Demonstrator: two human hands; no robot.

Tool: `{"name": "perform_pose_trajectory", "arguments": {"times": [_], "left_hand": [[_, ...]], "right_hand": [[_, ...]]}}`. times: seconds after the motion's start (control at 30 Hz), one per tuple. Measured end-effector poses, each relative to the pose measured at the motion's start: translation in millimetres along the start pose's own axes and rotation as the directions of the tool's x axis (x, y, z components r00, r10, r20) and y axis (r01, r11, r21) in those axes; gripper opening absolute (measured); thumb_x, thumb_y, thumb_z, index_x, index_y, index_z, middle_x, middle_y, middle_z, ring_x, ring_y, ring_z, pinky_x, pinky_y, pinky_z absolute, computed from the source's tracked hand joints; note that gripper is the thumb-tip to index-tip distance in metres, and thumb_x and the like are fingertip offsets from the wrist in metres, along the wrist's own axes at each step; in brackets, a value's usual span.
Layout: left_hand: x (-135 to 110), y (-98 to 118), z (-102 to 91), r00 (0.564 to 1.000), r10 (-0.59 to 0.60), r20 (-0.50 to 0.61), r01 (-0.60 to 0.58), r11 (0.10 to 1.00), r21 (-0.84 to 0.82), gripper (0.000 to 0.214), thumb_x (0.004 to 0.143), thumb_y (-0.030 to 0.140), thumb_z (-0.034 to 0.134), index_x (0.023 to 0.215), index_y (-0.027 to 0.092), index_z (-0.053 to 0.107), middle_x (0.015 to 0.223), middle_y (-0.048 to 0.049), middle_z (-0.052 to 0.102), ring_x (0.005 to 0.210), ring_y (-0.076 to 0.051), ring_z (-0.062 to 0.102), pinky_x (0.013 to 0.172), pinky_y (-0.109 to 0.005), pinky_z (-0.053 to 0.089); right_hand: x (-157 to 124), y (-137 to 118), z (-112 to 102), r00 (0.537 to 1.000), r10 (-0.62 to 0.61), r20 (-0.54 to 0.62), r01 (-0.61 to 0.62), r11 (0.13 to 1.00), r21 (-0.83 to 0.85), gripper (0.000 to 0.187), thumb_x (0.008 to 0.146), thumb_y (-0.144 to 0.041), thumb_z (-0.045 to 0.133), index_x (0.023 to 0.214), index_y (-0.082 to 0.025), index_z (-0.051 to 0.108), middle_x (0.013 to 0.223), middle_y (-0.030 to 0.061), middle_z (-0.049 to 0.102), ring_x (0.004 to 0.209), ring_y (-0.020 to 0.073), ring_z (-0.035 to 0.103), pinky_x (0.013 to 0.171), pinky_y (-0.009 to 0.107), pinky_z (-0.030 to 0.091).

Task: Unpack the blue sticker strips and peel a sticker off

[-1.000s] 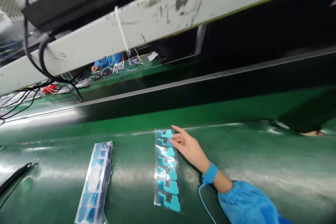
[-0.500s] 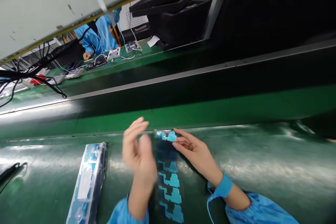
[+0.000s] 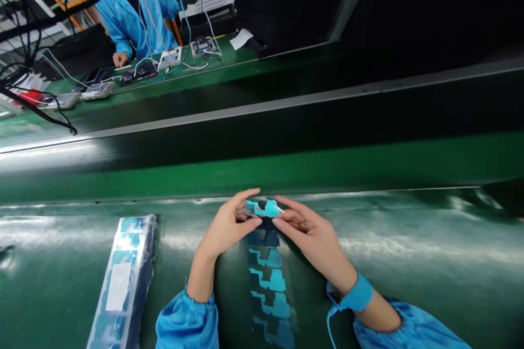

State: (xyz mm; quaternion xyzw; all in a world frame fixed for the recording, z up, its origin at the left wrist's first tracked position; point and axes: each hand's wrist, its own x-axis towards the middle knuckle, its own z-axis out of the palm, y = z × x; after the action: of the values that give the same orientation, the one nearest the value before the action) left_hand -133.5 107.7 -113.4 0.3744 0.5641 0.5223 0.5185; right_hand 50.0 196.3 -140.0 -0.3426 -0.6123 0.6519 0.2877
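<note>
The left hand (image 3: 227,224) and the right hand (image 3: 313,234) pinch a small blue sticker (image 3: 262,208) between their fingertips. It lies crosswise, its long side going from one hand to the other, and both hands are about equally near. Just below, a clear strip of blue stickers (image 3: 268,283) lies lengthwise on the green mat (image 3: 388,251) – a sealed pack (image 3: 123,283) is to its left – and far away a co-worker (image 3: 131,22) is at another green bench (image 3: 229,62).

Bright overhead light throws white glare across the glossy green worktop (image 3: 53,232) and glints on the shiny sticker strip (image 3: 264,208), while wide-angle distortion bends the frame's edges.
</note>
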Motion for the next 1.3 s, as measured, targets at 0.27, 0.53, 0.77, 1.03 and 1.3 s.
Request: {"name": "perform_pose_trajectory", "arguments": {"times": [0.27, 0.53, 0.77, 1.03, 1.3], "left_hand": [[-1, -1, -2.4, 1.0, -0.018, -0.02, 0.019, 0.999, 0.046, 0.051, 0.082, 0.02, 0.073, 0.131, 0.02, 0.062, 0.097, -0.0045, 0.07, 0.083, -0.015, 0.065, 0.078, -0.025, 0.05], [0, -4, -3.8, 1.0, -0.022, -0.02, 0.022, 0.999, 0.042, 0.05, 0.081, 0.023, 0.074, 0.13, 0.019, 0.063, 0.09, -0.003, 0.067, 0.073, -0.011, 0.058, 0.072, -0.024, 0.045], [0, -4, -2.5, 1.0, -0.006, -0.029, 0.007, 0.999, 0.053, 0.045, 0.082, 0.022, 0.074, 0.126, 0.019, 0.065, 0.087, -0.0013, 0.066, 0.069, -0.01, 0.055, 0.066, -0.022, 0.042], [0, -4, -2.9, 1.0, 0.013, -0.022, -0.011, 0.998, 0.056, 0.042, 0.082, 0.021, 0.073, 0.123, 0.019, 0.065, 0.109, -0.0078, 0.07, 0.092, -0.018, 0.065, 0.081, -0.029, 0.049], [1, -7, -4.6, 0.999, 0.038, -0.021, -0.036, 0.997, 0.068, 0.04, 0.083, 0.016, 0.071, 0.122, 0.021, 0.065, 0.108, -0.0049, 0.07, 0.094, -0.017, 0.064, 0.082, -0.028, 0.048]], "right_hand": [[0, -2, 3, 1.0, -0.011, -0.014, 0.01, 0.999, -0.034, 0.047, 0.082, -0.039, 0.075, 0.123, -0.019, 0.064, 0.088, 0.0045, 0.073, 0.078, 0.0155, 0.071, 0.076, 0.024, 0.06], [-2, 4, 2, 1.0, -0.014, -0.003, 0.014, 0.999, -0.046, 0.048, 0.084, -0.04, 0.073, 0.126, -0.019, 0.064, 0.092, 0.0054, 0.072, 0.081, 0.0136, 0.07, 0.078, 0.021, 0.059], [-3, 5, 2, 1.0, -0.02, -0.022, 0.019, 0.998, -0.053, 0.043, 0.083, -0.039, 0.074, 0.122, -0.021, 0.067, 0.089, 0.003, 0.071, 0.078, 0.0111, 0.069, 0.075, 0.017, 0.058], [-2, 7, 2, 0.999, -0.03, -0.019, 0.029, 0.998, -0.052, 0.041, 0.083, -0.038, 0.075, 0.12, -0.023, 0.068, 0.092, 0.0037, 0.072, 0.079, 0.0119, 0.069, 0.075, 0.018, 0.058], [-2, 5, 4, 0.999, -0.032, -0.018, 0.032, 0.999, -0.004, 0.042, 0.083, -0.039, 0.076, 0.119, -0.02, 0.066, 0.097, 0.0068, 0.072, 0.083, 0.0153, 0.07, 0.078, 0.025, 0.061]]}}
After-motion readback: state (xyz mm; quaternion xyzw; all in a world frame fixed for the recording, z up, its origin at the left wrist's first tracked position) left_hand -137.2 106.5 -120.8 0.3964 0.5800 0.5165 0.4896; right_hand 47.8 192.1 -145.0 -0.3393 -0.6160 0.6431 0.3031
